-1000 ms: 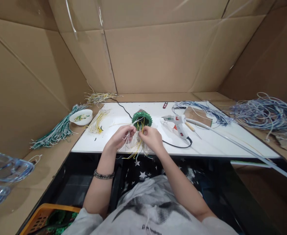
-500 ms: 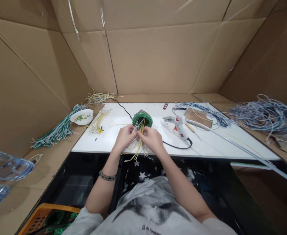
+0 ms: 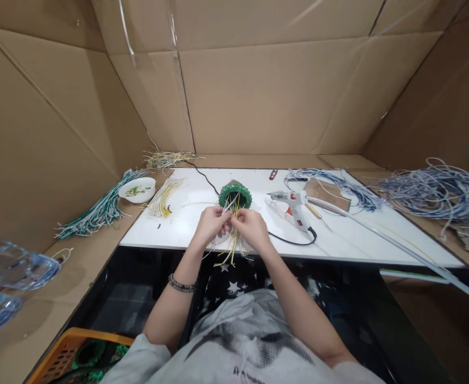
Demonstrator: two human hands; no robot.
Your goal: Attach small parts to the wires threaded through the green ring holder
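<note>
Left hand: fingers pinched together on a few white and yellow wires, just in front of the green ring.
Right hand: fingers closed narrow on the same bunch of wires, fingertips touching or nearly touching those of the left hand.
Green ring: stands on the white tabletop just beyond both hands; wires run out of its opening toward the person and hang over the near table edge.
Done, as judged: many wires already sit in the ring; loose ends fan out below the hands.
Left, as judged: ends look unsorted and untrimmed; whether more wires go in, cannot tell.
Stock at left: yellow wire bundle on the tabletop, green-white bundle on the cardboard, small white bowl between them.
Tools at right: glue gun lies on its side near the ring, touched by neither hand; its cord runs toward the right hand.
Far right: blue-white wire heap, well apart from the hands.
Near left corner: orange crate holding green pieces.
</note>
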